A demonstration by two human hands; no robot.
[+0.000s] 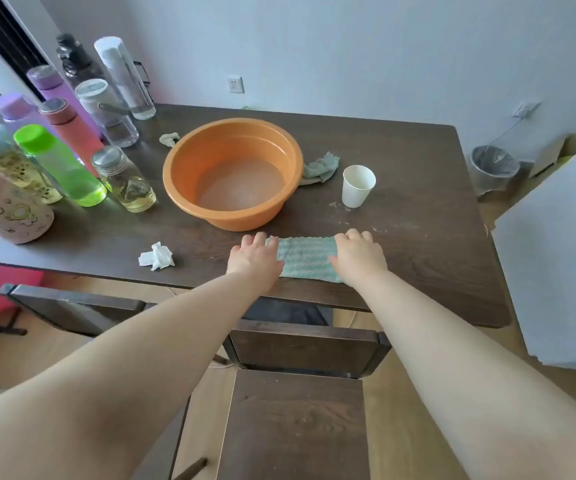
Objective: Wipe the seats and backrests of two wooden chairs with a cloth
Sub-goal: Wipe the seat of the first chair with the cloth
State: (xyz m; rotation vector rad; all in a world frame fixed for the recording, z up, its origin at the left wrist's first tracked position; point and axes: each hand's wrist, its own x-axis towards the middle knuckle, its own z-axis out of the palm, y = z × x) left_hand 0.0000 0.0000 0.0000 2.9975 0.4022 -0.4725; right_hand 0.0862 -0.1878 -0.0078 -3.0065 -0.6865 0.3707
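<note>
Currently the left hand (255, 259) and right hand (359, 256) press flat, fingers relaxed, on the ends of the green striped woven cloth (305, 259) at mid-frame. A careless forward sweep might nudge the water-filled orange plastic basin (231, 221) just above it, slopping water.

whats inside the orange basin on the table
The orange basin holds what looks like a shallow layer of water over its bottom; no cloth or other item shows in it. Its near wall hides the closest strip of the bottom.
</note>
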